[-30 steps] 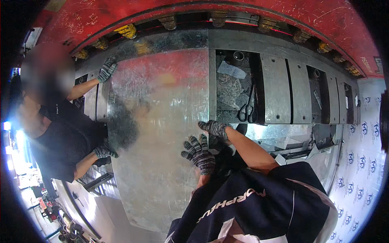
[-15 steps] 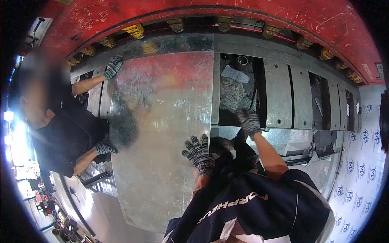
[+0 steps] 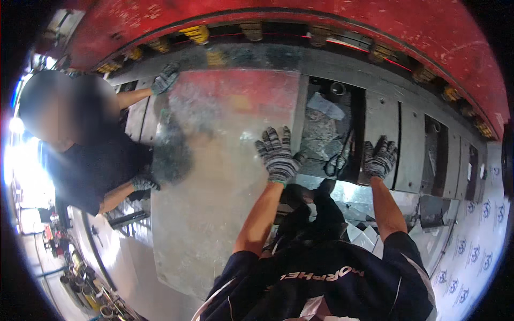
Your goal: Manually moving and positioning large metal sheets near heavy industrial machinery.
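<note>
The scuffed, reflective metal sheet (image 3: 214, 214) is laid on the steel bed (image 3: 377, 123) at left, its long axis aimed near to far. It is touched by the left hand (image 3: 279, 155), the bed by the right hand (image 3: 380, 159), both with fingers spread. In a recess (image 3: 357, 115), black scissors (image 3: 339, 157) are held.

Fisheye view, rather dim: we see white glare flooding the left rim, soft reflections across the metal sheet (image 3: 209, 230), a co-worker's blurred head (image 3: 69, 109) — and black corners beyond the bowed red machine (image 3: 300, 24).
</note>
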A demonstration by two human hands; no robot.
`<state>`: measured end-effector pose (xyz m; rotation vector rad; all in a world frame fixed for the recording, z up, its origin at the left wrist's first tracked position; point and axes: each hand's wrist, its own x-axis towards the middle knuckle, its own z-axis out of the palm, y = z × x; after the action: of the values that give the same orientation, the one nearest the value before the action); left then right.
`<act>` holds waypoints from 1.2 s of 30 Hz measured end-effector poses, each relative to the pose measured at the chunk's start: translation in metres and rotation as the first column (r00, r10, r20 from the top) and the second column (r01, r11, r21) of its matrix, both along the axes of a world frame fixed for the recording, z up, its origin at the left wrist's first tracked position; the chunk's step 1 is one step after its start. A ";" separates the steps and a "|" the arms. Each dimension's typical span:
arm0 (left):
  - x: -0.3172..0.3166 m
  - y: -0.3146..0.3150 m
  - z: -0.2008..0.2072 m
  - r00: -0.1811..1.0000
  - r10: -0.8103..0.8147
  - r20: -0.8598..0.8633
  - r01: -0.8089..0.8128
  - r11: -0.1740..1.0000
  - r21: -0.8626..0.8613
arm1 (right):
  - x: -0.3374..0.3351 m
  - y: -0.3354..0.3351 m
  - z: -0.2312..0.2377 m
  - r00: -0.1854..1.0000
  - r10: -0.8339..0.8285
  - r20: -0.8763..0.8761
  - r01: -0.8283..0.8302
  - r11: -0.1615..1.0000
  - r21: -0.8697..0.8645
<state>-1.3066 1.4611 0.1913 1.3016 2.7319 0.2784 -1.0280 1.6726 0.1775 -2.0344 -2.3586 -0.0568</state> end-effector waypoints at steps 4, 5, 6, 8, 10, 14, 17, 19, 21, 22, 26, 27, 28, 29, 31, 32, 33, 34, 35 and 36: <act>0.002 0.016 0.006 0.997 -0.074 -0.031 0.068 0.984 -0.163 | 0.001 0.001 -0.004 0.998 -0.045 -0.032 0.045 0.999 0.002; 0.002 0.017 0.009 0.998 -0.058 -0.027 0.051 0.976 -0.212 | 0.000 0.001 -0.003 0.998 -0.054 -0.020 0.054 0.998 -0.021; 0.003 0.021 0.011 0.999 -0.050 -0.015 0.044 0.961 -0.273 | 0.002 0.003 0.000 0.998 -0.062 0.000 0.062 0.997 -0.052; 0.003 0.021 0.004 0.998 -0.045 -0.033 0.035 0.963 -0.269 | 0.000 0.002 0.005 0.998 -0.063 0.001 0.063 0.996 -0.068; 0.005 0.022 0.009 0.999 -0.044 -0.025 0.033 0.946 -0.322 | -0.001 0.002 0.010 0.997 -0.074 0.019 0.076 0.992 -0.103; 0.007 0.022 0.007 0.999 -0.026 -0.024 0.018 0.962 -0.271 | 0.000 0.000 0.010 0.998 -0.050 -0.030 0.048 0.997 -0.068; 0.010 0.023 0.010 1.000 -0.029 -0.003 0.027 0.952 -0.304 | 0.003 0.002 0.003 0.999 -0.051 -0.011 0.050 0.997 -0.066; 0.011 0.027 0.005 1.000 -0.020 -0.005 0.018 0.956 -0.294 | 0.001 0.007 0.000 0.998 -0.057 0.021 0.058 0.995 -0.087; 0.011 0.023 0.007 0.999 -0.009 -0.032 0.001 0.967 -0.254 | 0.005 0.003 -0.004 0.998 -0.036 -0.046 0.034 0.999 -0.032; 0.007 0.019 0.008 0.996 -0.026 -0.079 0.005 0.966 -0.258 | 0.003 0.002 -0.002 0.998 -0.001 -0.064 0.002 1.000 0.008; 0.005 0.024 0.016 0.999 -0.017 -0.033 0.007 0.957 -0.289 | -0.001 0.007 -0.004 0.999 -0.036 -0.040 0.035 0.999 -0.040; 0.007 0.022 0.013 1.000 0.001 -0.030 -0.010 0.958 -0.285 | 0.001 0.007 -0.001 0.999 -0.041 -0.024 0.040 0.997 -0.058; 0.008 0.023 0.010 1.000 -0.013 -0.021 0.007 0.962 -0.273 | 0.005 0.008 -0.006 1.000 -0.010 -0.009 0.010 1.000 0.001; 0.007 0.026 0.008 0.999 -0.029 -0.014 0.024 0.966 -0.259 | 0.011 0.010 -0.009 1.000 -0.017 -0.017 0.017 1.000 -0.007; 0.006 0.021 0.006 1.000 -0.013 -0.007 0.011 0.964 -0.266 | 0.007 0.002 -0.008 0.999 -0.028 -0.038 0.027 0.999 -0.026; 0.006 0.016 0.008 1.000 -0.014 -0.012 0.011 0.968 -0.251 | 0.003 -0.001 -0.003 0.999 -0.026 -0.039 0.024 0.999 -0.036; 0.004 0.012 0.012 1.000 -0.017 -0.019 0.012 0.971 -0.237 | 0.000 -0.003 0.000 0.999 -0.024 -0.042 0.022 0.999 -0.046; 0.004 0.012 0.010 1.000 -0.013 -0.009 0.011 0.975 -0.223 | -0.001 -0.004 0.000 1.000 -0.025 -0.011 0.025 0.999 -0.022; 0.003 0.013 0.006 1.000 -0.008 -0.021 0.003 0.977 -0.211 | -0.002 -0.003 0.002 1.000 -0.018 -0.019 0.018 1.000 -0.016; 0.004 0.012 0.002 1.000 -0.006 -0.011 0.004 0.981 -0.192 | -0.002 -0.004 0.002 1.000 -0.019 -0.020 0.019 1.000 -0.017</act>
<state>-1.3030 1.4730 0.1931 1.2612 2.6850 0.0057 -1.0295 1.6685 0.1799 -2.0551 -2.3359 -0.0170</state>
